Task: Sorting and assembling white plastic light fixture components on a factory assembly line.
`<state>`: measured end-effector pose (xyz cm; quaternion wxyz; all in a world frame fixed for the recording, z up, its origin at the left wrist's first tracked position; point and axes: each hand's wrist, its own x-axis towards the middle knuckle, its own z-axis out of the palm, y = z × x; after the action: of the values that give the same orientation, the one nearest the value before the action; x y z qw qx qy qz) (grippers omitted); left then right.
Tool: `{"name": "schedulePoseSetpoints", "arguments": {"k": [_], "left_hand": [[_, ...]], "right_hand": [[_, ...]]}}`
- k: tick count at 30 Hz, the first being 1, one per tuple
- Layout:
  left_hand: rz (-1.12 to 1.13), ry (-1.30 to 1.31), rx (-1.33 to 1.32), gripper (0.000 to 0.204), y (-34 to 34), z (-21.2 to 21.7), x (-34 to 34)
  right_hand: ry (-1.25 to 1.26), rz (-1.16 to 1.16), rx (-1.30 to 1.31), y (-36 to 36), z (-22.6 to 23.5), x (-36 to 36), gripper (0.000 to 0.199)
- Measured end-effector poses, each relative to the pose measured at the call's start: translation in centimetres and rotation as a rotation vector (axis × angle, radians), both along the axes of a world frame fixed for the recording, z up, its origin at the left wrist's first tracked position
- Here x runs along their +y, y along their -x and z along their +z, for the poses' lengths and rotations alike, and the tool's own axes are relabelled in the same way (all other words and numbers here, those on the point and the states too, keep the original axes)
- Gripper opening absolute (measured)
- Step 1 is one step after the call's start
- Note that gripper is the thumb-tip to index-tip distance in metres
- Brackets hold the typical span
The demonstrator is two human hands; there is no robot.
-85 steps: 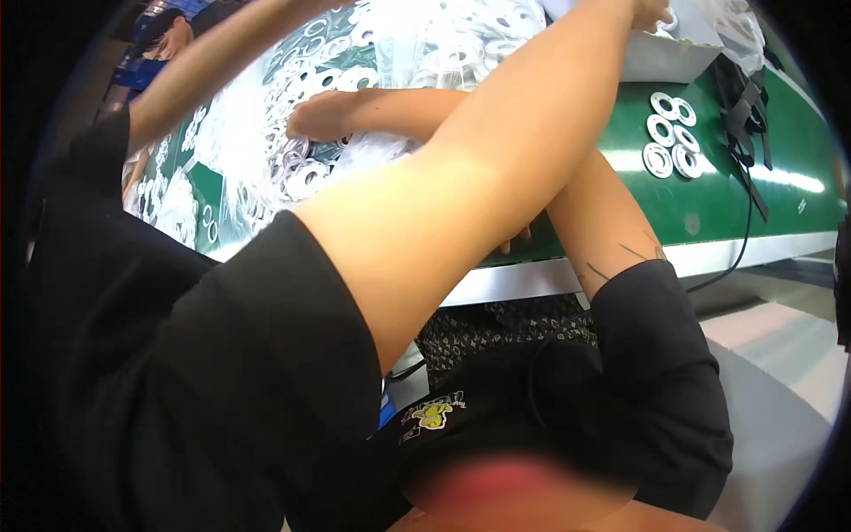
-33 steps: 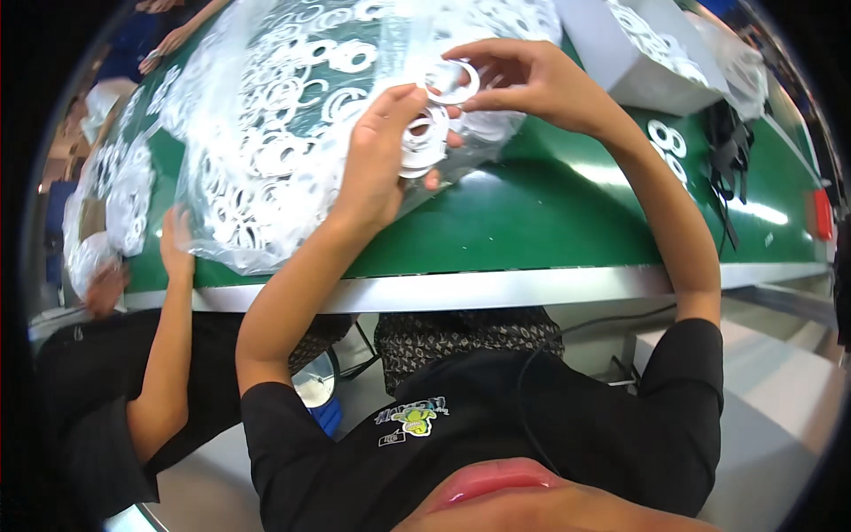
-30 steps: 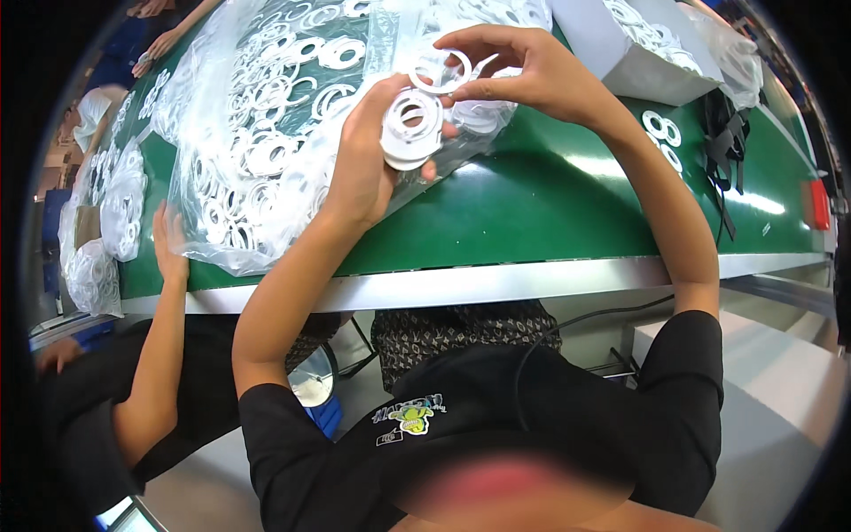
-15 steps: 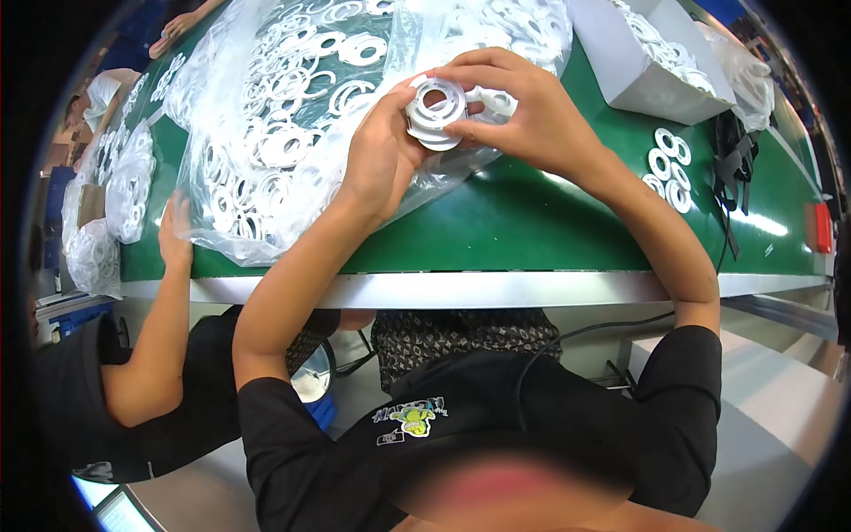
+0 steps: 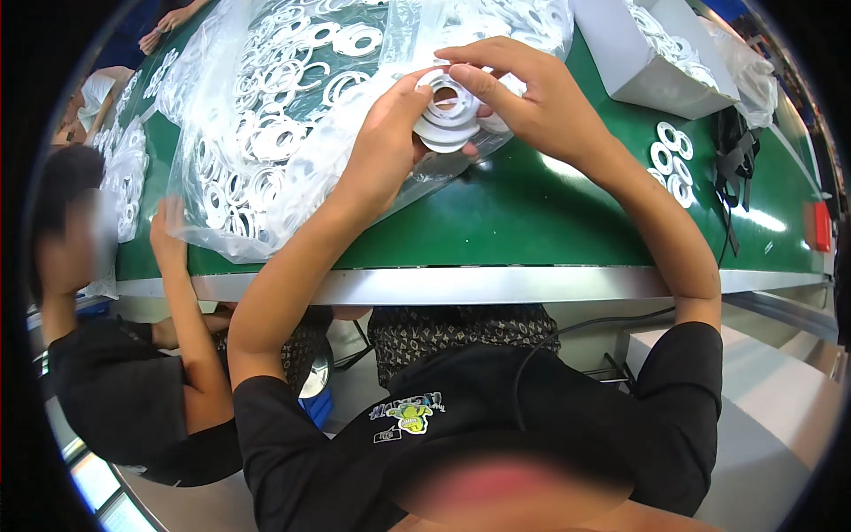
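At the upper centre of the frame, we see the stack [image 5: 448, 137] only in part: the left hand [image 5: 381, 146] covers its left side, so we cannot count its rings. We cannot tell whether the right hand [image 5: 541, 102] touches it. The upper edge cuts off the bag [image 5: 208, 106] and the box [image 5: 612, 58]. Deep in the bag, we cannot separate single rings. At the left, a blur covers the face of the co-worker [image 5: 115, 390]. At lower left, the dark rim crops the bright panel [image 5: 93, 479].
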<state>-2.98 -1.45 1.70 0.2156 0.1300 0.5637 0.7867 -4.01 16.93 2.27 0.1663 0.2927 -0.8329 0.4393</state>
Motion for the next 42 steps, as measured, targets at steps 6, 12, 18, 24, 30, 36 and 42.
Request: {"name": "schedulePoseSetpoints", "arguments": {"k": [6,12,18,24,30,36,42], "left_hand": [[-0.018,-0.013,0.045,0.036,-0.3,-0.1,0.7],[0.055,0.047,0.112,0.033,0.4,-0.3,-0.4],[0.027,0.235,0.224,0.035,-0.5,-0.7,-0.1],[0.091,0.373,0.462,0.031,-0.3,-0.9,-1.0],[0.1,0.43,0.545,0.033,0.3,-1.6,-0.6],[0.09,0.239,0.123,0.034,1.1,-0.9,-0.5],[0.131,0.255,0.237,0.029,0.9,-1.3,-0.5]], "right_hand": [[0.077,0.071,-0.179,0.1,0.3,0.4,0.02],[0.107,-0.024,-0.127,0.2,1.0,-0.1,0.021],[0.036,0.024,-0.398,-0.7,1.1,0.5,0.022],[-0.116,0.065,-0.354,-0.4,1.4,0.3,0.022],[-0.098,0.085,-0.416,0.3,0.6,1.1,0.026],[-0.04,0.051,-0.372,1.4,-0.2,1.2,0.033],[0.105,0.17,-0.551,1.0,-0.8,1.2,0.027]]}}
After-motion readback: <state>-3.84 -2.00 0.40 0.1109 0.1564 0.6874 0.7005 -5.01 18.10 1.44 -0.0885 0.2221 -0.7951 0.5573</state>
